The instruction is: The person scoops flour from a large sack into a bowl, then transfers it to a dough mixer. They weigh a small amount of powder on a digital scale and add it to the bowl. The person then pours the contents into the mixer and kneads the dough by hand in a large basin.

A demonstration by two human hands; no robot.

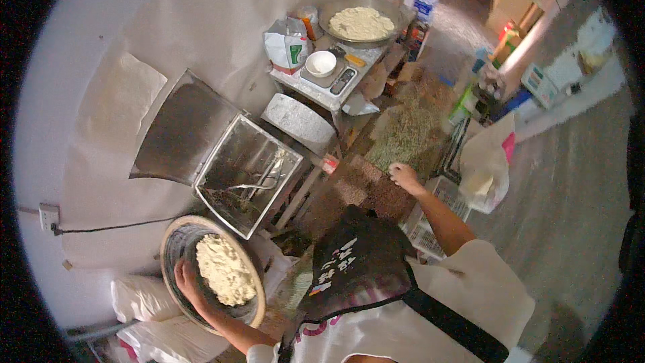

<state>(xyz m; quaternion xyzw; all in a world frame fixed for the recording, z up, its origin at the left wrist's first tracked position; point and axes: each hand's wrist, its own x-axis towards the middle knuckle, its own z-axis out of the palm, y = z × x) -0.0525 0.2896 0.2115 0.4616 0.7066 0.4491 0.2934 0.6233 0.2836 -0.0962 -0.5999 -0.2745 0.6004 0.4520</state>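
Observation:
My left hand (187, 282) reaches over the rim and into a large round basin (172, 242) with a dark inside and a tan rim. Its fingers point toward the far wall of the basin, beside a pale lumpy mass of dough (225, 269), and nothing shows in them. My right hand (404, 178) hangs over the floor, away from the basin, with its fingers curled; whether something small is in it is hard to see. Just beyond the basin stands a dough mixer (276, 217) with its lid (184, 128) raised and a bent metal mixing arm (262, 184) inside.
A floury table (322, 96) beyond the mixer holds a steel bowl (330, 33) of dough, a scale (342, 80) with a white bowl (321, 63), and a flour bag (284, 48). White sacks (143, 300) lie beside the basin. A power cord (121, 226) runs from a wall socket (49, 217).

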